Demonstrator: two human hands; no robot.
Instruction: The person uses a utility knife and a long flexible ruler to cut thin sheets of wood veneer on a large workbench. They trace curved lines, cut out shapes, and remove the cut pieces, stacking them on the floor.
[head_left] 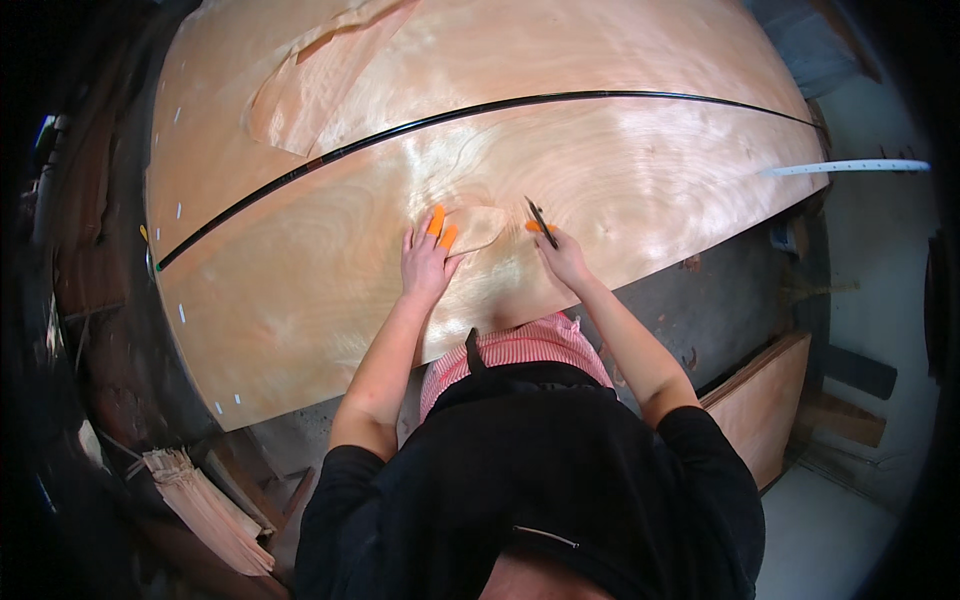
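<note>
A large sheet of pale wood veneer (330, 300) spreads in front of me. On it lies a small pale piece of veneer (478, 228) with a rounded outline. My left hand (426, 262) rests flat at that piece's left end, fingers stretched out, with orange covers on two fingertips. To the right of the piece, my right hand (566, 262) is closed around a slim black pointed tool (543, 224), its tip aimed up and to the left. An orange cover also shows on a right finger. The tool's exact kind is too small to make out.
A long black rod (400, 130) crosses the sheet beyond my hands. A loose, torn veneer piece (310, 100) lies farther back at left. A pale strip (850, 167) juts past the right edge. Boards (765, 405) lean at lower right; veneer strips (205, 510) are bundled at lower left.
</note>
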